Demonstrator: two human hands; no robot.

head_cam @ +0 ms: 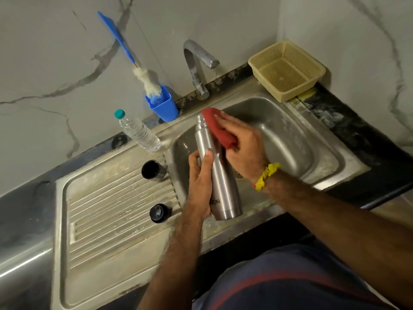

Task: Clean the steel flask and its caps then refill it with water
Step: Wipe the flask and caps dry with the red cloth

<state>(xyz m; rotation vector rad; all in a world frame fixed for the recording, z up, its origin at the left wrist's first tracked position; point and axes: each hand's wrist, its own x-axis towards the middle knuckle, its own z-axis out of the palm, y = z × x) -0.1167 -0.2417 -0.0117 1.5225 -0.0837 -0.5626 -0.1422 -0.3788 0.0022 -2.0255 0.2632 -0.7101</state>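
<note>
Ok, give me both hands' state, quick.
Left hand: grips the uncapped steel flask.
Right hand: presses a red cloth against it.

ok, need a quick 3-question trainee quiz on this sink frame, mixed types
1. True or false: the silver steel flask has a cap on.
2. Which hand presses the red cloth on the flask? A left hand B right hand
3. Fill in: the two black caps sit on the ribbed steel ____.

Key: 1 false, its neck is open. 2 B; the left hand grips the body. 3 drainboard, left of the sink basin.
</note>
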